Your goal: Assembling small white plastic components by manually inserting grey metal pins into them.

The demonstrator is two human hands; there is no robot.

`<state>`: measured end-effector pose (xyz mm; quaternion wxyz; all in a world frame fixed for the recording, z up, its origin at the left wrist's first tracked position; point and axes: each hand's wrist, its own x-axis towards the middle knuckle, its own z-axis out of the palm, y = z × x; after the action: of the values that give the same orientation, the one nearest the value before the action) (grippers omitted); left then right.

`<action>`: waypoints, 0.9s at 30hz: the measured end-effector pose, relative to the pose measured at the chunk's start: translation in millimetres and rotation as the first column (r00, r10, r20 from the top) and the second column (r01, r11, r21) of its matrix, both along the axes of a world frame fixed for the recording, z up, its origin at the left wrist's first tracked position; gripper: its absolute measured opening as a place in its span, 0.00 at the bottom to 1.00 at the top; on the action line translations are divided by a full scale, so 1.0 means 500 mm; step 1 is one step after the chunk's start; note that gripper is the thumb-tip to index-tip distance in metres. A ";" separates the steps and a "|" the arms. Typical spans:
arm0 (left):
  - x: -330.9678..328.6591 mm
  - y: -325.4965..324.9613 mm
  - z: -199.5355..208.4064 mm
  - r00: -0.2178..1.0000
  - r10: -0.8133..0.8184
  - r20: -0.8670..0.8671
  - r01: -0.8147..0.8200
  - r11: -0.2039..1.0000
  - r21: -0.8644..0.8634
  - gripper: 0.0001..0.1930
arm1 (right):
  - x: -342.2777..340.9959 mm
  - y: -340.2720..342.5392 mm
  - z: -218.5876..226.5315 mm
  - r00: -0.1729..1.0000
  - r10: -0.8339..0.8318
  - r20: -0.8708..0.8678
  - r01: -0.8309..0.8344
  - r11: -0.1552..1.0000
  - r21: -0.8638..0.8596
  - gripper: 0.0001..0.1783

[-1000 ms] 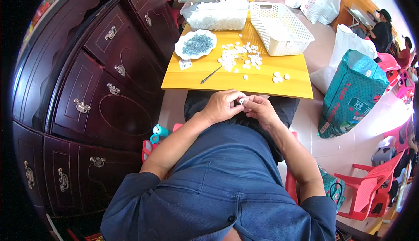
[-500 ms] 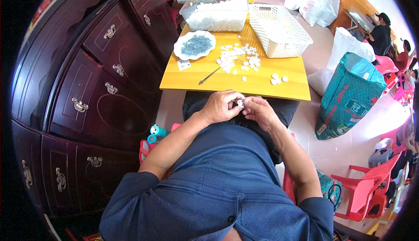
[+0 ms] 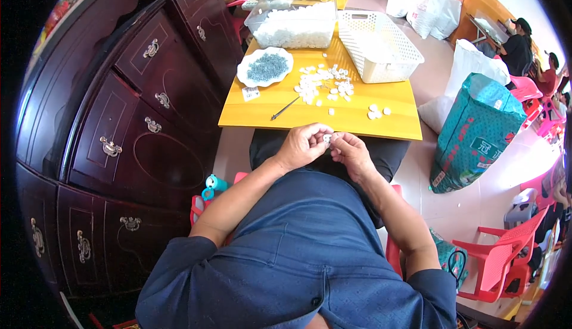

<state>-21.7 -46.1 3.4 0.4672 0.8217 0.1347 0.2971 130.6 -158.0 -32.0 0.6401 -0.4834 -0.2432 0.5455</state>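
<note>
- Hands together above the lap: left hand (image 3: 301,148) and right hand (image 3: 353,153) both pinched on one small white piece (image 3: 327,139) between the fingertips. Fine detail on it is too small to read.
- Handling, my take: left steadies, right makes small turns; light pressure, wrists low, piece tilted so its face stays visible. A slip would likely drop it into the lap, so better over the desk (image 3: 238,114).
- Near edge of desk runs just ahead of the hands; fingertips sit short of it. Coming up over it calls for a small lift.
- Ahead: loose white pieces (image 3: 333,81), with a few more pieces (image 3: 374,113) ahead-right, close to the edge. Easy to sweep off with a sleeve.
- Ahead-left: dark pointed tool (image 3: 285,108), then scalloped plate (image 3: 241,75) of grey-blue bits.
- Farther ahead: clear tub (image 3: 260,20), white basket (image 3: 387,74) to its right.
- Sides: dark cabinet (image 3: 173,150) limits left swing; teal bag (image 3: 476,135) stands well right.
</note>
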 end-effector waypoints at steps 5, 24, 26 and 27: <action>0.005 0.002 -0.013 1.000 -0.016 0.006 0.016 0.994 -0.104 0.10 | -0.001 0.000 0.000 1.000 -0.004 -0.017 0.005 1.000 0.023 0.07; -0.001 0.019 -0.025 0.993 -0.112 0.026 0.114 0.934 -0.338 0.14 | 0.002 0.003 0.021 0.991 0.061 0.121 -0.062 0.998 0.013 0.09; 0.000 0.019 -0.025 0.993 -0.105 0.050 0.116 0.930 -0.348 0.14 | -0.002 0.002 0.028 0.992 0.003 0.129 -0.005 1.000 0.016 0.09; -0.001 0.020 -0.025 0.995 -0.092 0.042 0.101 0.936 -0.337 0.14 | -0.002 0.003 0.024 0.992 0.004 0.130 -0.006 1.000 0.015 0.09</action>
<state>-22.4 -36.1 -9.0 0.6171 0.7309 0.1373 0.2570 129.7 -156.5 -20.1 0.6251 -0.5123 -0.2898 0.5127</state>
